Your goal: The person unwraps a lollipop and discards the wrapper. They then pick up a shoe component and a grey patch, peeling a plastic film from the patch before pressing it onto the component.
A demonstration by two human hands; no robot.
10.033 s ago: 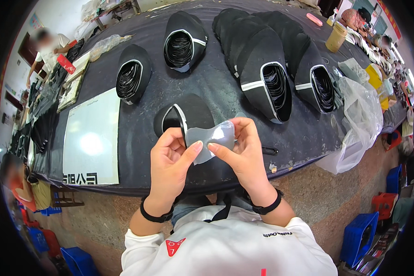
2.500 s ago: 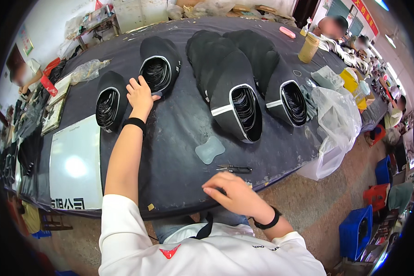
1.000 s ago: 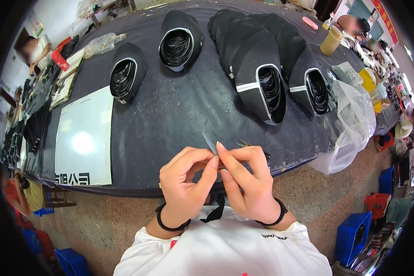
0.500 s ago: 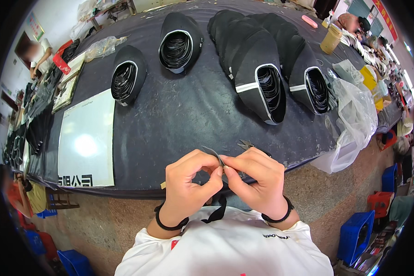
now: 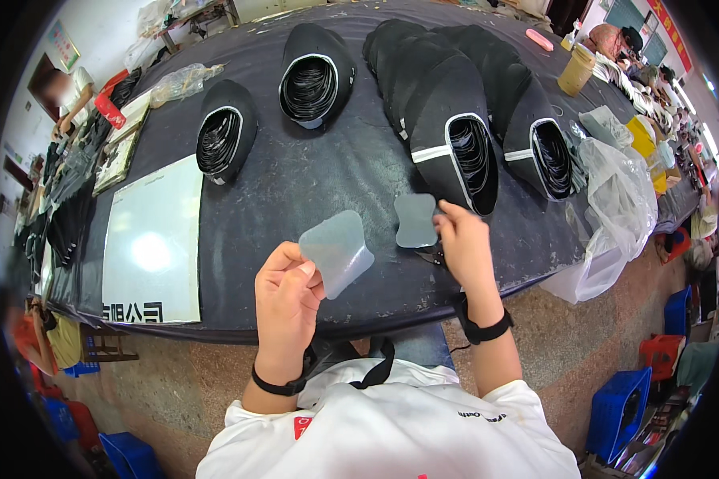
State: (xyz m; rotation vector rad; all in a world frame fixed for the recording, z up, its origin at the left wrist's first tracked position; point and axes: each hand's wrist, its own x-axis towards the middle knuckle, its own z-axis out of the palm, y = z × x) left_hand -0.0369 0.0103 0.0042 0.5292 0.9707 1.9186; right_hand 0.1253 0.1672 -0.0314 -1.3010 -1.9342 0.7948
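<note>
My left hand (image 5: 286,297) pinches a thin, translucent grey sheet (image 5: 337,251) with curved, notched edges, held tilted above the near table edge. A second grey sheet (image 5: 415,221) of similar shape is at the fingertips of my right hand (image 5: 465,243). The thumb and forefinger of that hand close on its right edge, slightly blurred. Beneath this sheet, small dark snips (image 5: 431,255) lie on the table, partly covered. The sheets are apart from each other.
Stacks of nested black pieces with white trim (image 5: 318,80) (image 5: 225,132) (image 5: 471,152) (image 5: 550,156) stand on the dark-covered table (image 5: 295,180). A white board (image 5: 152,247) lies left; a clear plastic bag (image 5: 619,199) hangs over the right edge. Other people are farther off.
My hands were together at a small grey piece seen edge-on. Now they are apart, with one sheet in the left and another at the right, farther forward.
</note>
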